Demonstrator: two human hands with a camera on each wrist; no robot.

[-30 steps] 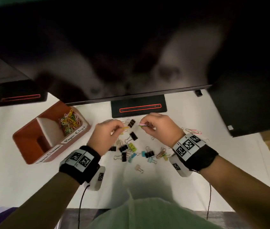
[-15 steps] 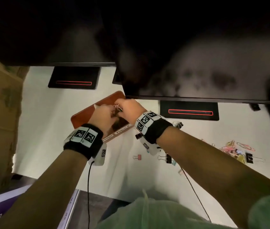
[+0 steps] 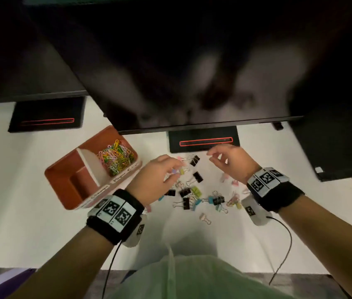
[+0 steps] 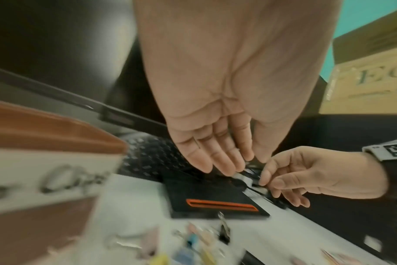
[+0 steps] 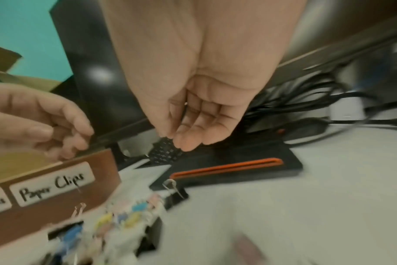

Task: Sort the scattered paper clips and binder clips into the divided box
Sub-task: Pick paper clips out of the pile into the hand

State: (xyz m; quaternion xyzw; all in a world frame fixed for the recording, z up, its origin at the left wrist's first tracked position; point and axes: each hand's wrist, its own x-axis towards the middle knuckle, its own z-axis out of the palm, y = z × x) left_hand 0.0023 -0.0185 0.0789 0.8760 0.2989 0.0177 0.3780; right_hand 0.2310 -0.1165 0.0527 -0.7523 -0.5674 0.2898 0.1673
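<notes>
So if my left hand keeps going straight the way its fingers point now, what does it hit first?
Probably the small binder clips just ahead of the left hand: the yellow binder clip lies at its fingertips, with a black binder clip beyond. The hand seems to hover above the desk, so depth is uncertain.

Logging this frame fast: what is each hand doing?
Left hand: open, fingers relaxed over the binder clips, holding nothing.
Right hand: open, loosely curled, holding nothing.

Your left hand (image 4: pixel 218 111) hung with fingers (image 4: pixel 202 161) loosely extended, holding nothing I could make out. Your right hand (image 4: pixel 317 175) sat just right of your grip, fingertips close. Left of it rose the brown divided box (image 4: pixel 45 161); below lay blurred binder clips (image 4: pixel 202 238) on the table (image 4: pixel 283 233).
</notes>
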